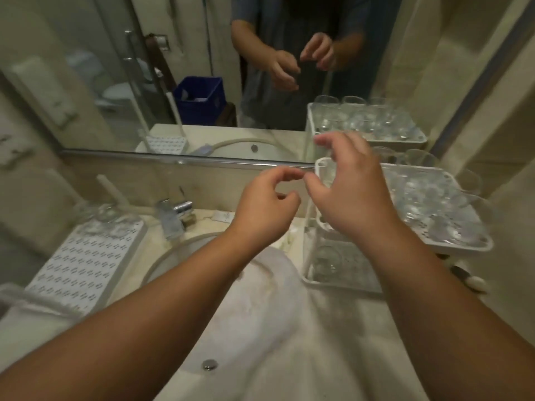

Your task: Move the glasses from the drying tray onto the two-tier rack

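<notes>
Both hands hover over the sink, holding nothing: left grip and right grip loosely curled. Glasses fill the rack; 2 glasses stand on the tray.

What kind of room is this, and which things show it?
Probably a bathroom: a white washbasin with a chrome tap under a wall mirror, which reflects what looks like a toilet behind glass.

Both hands, left hand and right hand, hover empty with curled fingers at frame centre above the sink, the rack of glasses right, the tray lower left.
</notes>
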Demonstrator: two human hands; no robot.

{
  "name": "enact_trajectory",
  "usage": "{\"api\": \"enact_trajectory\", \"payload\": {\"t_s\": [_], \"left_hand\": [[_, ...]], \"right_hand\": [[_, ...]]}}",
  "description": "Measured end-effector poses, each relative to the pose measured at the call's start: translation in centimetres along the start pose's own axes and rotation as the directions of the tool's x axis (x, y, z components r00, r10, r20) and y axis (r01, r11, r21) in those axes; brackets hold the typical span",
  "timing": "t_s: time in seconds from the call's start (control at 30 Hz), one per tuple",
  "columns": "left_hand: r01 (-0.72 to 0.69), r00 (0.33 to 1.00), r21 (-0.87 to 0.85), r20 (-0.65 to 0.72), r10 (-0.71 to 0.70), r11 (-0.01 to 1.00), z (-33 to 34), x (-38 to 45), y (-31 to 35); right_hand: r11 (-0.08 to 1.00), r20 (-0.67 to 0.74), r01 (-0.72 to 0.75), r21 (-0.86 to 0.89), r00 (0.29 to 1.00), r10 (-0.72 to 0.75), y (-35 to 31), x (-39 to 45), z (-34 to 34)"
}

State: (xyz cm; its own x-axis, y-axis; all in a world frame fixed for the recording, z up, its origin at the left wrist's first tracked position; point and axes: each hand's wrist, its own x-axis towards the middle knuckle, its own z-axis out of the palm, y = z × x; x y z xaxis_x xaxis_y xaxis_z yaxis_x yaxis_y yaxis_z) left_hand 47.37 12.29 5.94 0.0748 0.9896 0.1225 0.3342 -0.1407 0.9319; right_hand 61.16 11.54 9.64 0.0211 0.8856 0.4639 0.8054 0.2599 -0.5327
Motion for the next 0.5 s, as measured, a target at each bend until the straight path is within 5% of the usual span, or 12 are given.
{"api": "enact_trajectory", "payload": {"t_s": [0.2, 0.5], "left_hand": [[0.049, 0.995, 0.104, -0.094, -0.039, 0.993, -9.1, -0.5, -4.0], [0.171, 0.979, 0.238, -0.149, -0.138, 0.956, -24.0, -2.2, -11.4]], "right_hand": [[0.985, 0.226, 0.116, 0.128, 0.964, -0.143, -6.3, 0.7, 7.7], [0.975, 0.382, 0.111, 0.191, 0.907, -0.178, -15.3, 1.2, 20.7]]}}
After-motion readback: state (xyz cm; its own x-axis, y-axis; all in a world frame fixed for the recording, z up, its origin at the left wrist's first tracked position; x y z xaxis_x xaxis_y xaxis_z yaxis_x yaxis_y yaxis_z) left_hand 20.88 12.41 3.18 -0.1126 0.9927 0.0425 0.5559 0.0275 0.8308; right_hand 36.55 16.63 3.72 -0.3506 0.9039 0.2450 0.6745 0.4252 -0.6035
